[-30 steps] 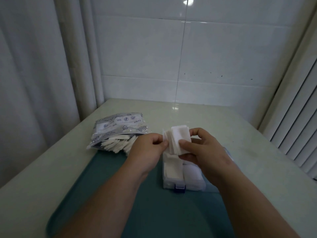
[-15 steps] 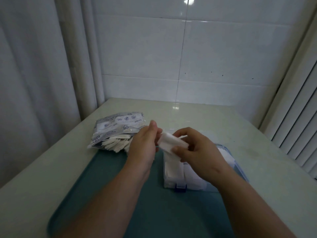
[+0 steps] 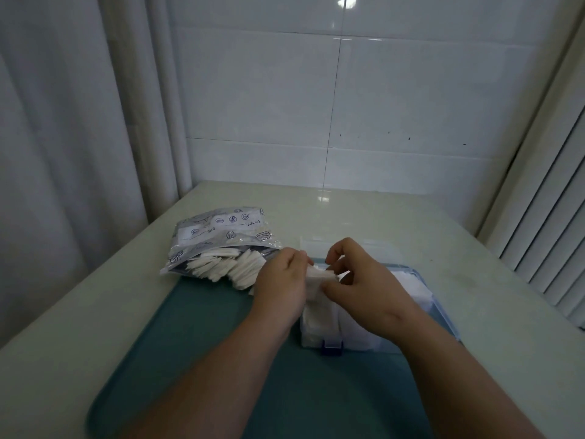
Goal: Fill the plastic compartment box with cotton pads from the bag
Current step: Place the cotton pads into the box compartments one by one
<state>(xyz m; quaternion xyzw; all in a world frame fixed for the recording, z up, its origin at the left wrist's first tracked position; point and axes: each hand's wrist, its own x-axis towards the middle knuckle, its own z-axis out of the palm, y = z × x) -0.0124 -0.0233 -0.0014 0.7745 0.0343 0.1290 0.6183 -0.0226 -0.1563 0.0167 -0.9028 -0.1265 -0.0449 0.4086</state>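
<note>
A clear plastic compartment box [image 3: 319, 334] with a blue latch sits on the teal mat, its compartments holding white cotton pads. Both hands meet over its far left compartment. My left hand [image 3: 280, 289] and my right hand [image 3: 361, 286] pinch a small stack of cotton pads [image 3: 318, 275] between them, held low over the box. The printed plastic bag [image 3: 218, 239] lies to the left, its mouth open towards the box with several white pads spilling out. My right forearm hides much of the box's right side.
A teal mat [image 3: 196, 343] covers the near part of the pale table [image 3: 411, 223]. The box's clear lid [image 3: 421, 299] lies open to the right. A curtain hangs at the left, a tiled wall behind, and slatted blinds at the right.
The stack of pads was held upright above the box; both hands have tipped it and brought it down into the far left compartment.
</note>
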